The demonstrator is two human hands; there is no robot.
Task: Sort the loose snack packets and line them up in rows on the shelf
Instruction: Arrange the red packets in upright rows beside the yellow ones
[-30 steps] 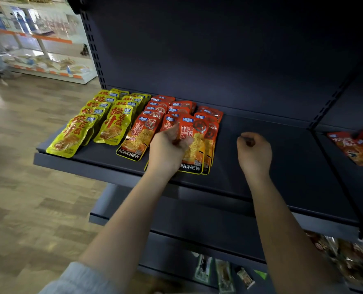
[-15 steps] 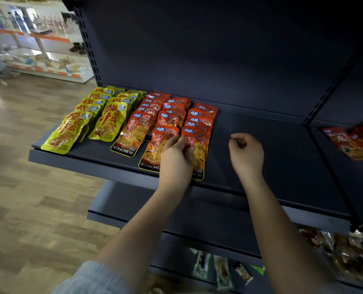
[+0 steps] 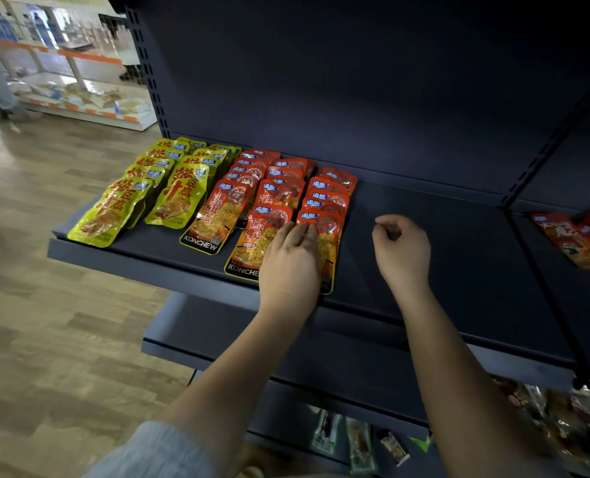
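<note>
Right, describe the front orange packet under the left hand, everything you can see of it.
The front orange packet is a flat, glossy plastic pouch, orange-red with large red characters, a blue logo at its top and a picture of yellowish food. A black band along its bottom edge reads KONCHE before the left hand hides the rest. It lies face up at the front of the dark shelf, foremost in its row, slightly skewed. The hand's straight fingers rest on its right side, and the packet behind it is partly covered.
</note>
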